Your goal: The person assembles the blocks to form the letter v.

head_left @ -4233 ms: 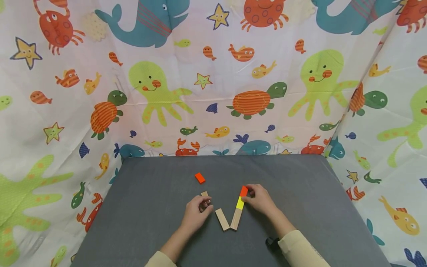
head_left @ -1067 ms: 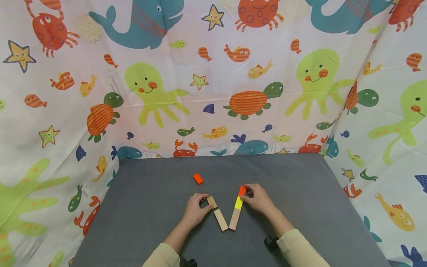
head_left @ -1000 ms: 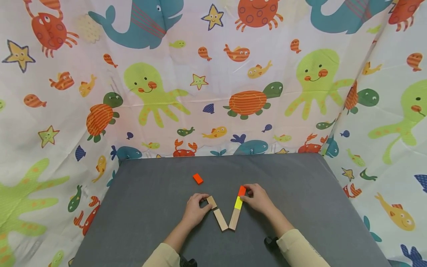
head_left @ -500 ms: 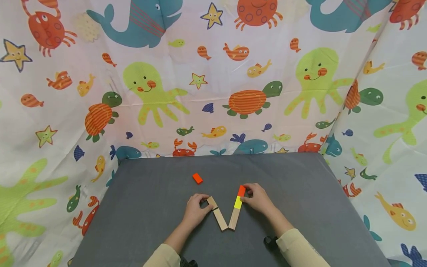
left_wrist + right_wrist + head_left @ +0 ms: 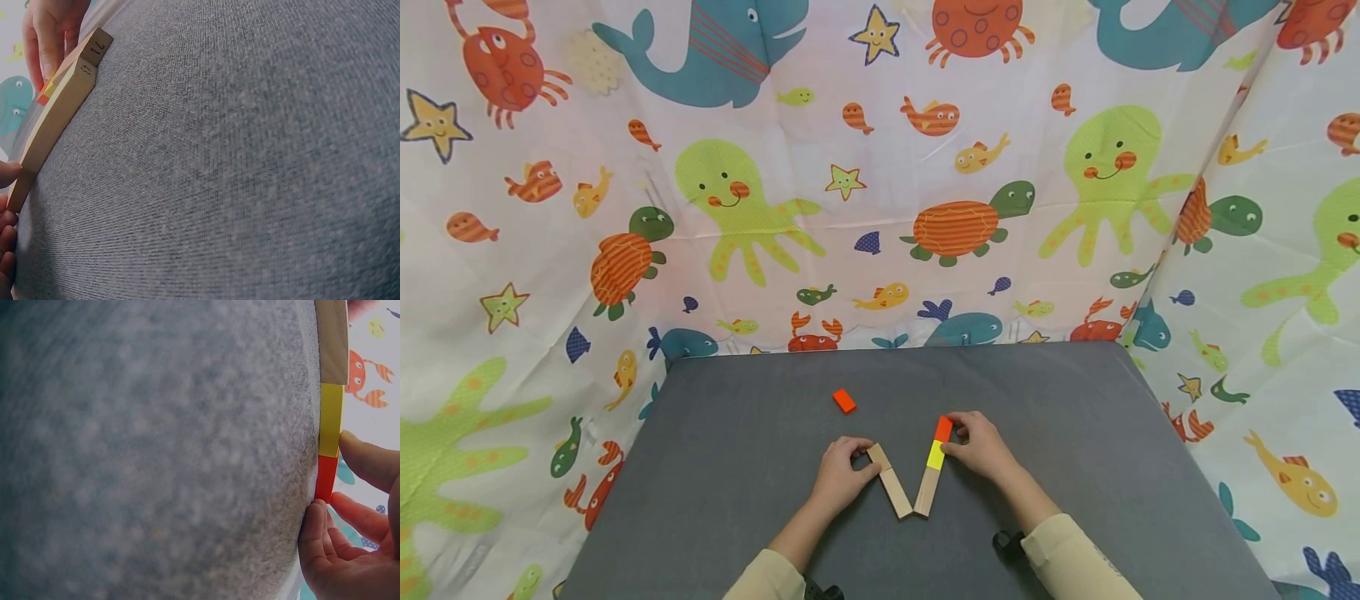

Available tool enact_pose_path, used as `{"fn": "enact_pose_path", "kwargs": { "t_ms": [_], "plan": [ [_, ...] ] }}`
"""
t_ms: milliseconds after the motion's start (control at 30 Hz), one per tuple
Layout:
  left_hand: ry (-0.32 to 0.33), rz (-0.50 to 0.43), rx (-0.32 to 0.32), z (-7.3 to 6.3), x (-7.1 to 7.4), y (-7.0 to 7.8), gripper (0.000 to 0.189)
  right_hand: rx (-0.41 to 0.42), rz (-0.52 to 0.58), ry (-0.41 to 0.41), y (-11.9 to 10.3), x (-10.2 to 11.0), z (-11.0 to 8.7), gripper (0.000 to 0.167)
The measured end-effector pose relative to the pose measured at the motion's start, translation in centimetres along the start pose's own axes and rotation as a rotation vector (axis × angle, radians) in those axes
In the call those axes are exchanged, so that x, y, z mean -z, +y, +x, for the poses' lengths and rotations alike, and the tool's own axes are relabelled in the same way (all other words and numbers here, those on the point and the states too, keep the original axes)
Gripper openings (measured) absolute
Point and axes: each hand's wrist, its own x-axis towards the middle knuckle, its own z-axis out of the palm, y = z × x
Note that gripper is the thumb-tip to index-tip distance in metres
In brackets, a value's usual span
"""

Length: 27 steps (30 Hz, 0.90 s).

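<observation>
In the head view, my left hand [image 5: 841,475] pinches a short plain wooden block [image 5: 877,455], fingers at its far end, thumb at its near side. That block meets, end to end, a longer wooden block [image 5: 896,493]. A second long wooden block [image 5: 927,492] touches it at the near end, making a V. Continuing that right arm of the V are a yellow block [image 5: 936,455] and an orange-red block [image 5: 943,428]. My right hand [image 5: 981,446] holds the orange-red end; in the right wrist view its thumb [image 5: 359,453] lies by the yellow block's edge.
A loose orange-red block [image 5: 844,401] lies farther back, left of the V. The grey cloth-covered table [image 5: 745,417] ends at a sea-animal curtain [image 5: 880,250] behind and at the sides. A black wrist device [image 5: 1009,546] sits by the right sleeve.
My left hand has taken hold of the short wooden block and brought it toward the long one; the gap between them has closed. The right hand stays in place.
</observation>
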Motion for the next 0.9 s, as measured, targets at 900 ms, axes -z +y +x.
{"fn": "enact_pose_path", "kwargs": {
  "t_ms": [900],
  "plan": [
    [-0.019, 0.015, 0.026, 0.15, -0.29, -0.10, 0.035, 0.018, 0.011, 0.007, -0.18, 0.18, -0.27, 0.055]
  ]
}}
